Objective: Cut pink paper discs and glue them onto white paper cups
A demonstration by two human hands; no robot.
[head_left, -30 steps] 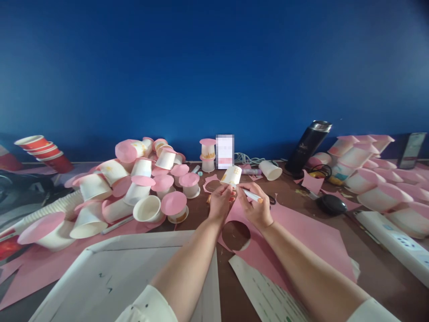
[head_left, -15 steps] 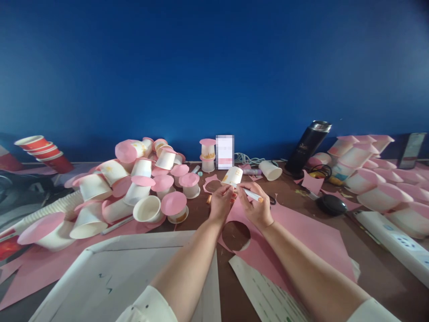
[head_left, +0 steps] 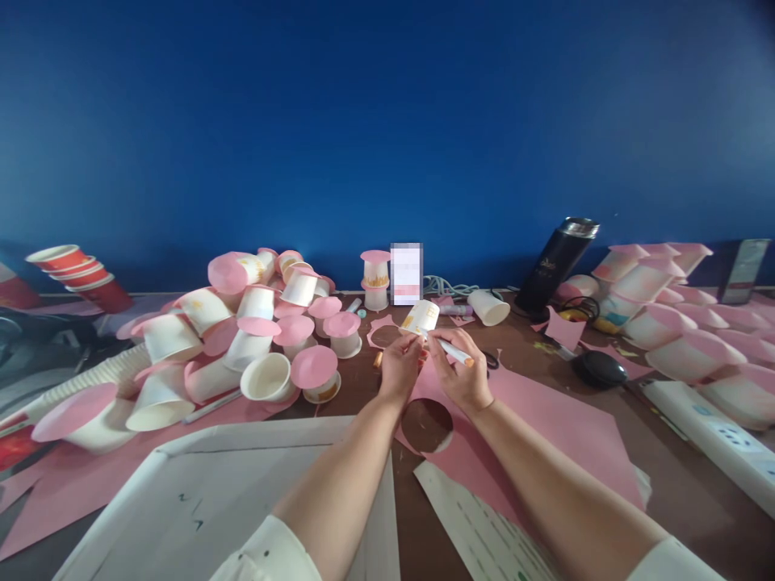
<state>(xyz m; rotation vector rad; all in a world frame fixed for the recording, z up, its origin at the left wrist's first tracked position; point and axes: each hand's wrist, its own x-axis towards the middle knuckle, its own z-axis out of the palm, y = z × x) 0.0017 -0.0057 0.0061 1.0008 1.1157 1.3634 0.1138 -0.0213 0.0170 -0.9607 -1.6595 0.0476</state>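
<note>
A white paper cup (head_left: 422,315) with yellow-orange drawn lines is tilted over the middle of the table. My left hand (head_left: 400,367) is closed on its near end. In my right hand (head_left: 463,375) is a white marker pen (head_left: 449,349) with an orange end, pinched in the fingers. Its tip points at the cup's lower side; whether it touches I cannot tell. Below both hands lies a pink paper sheet (head_left: 545,411) with a round hole cut in it.
Several cups with pink paper discs (head_left: 313,367) are heaped at left, and more pink-topped cups (head_left: 696,331) at right. A black thermos (head_left: 554,270), a mouse (head_left: 599,369), a power strip (head_left: 720,436), a phone (head_left: 406,274) and a plain cup (head_left: 488,308) stand or lie around.
The cup has turned slightly in my left hand, so its drawn yellow marks sit differently. The pen has shifted a little to the left.
</note>
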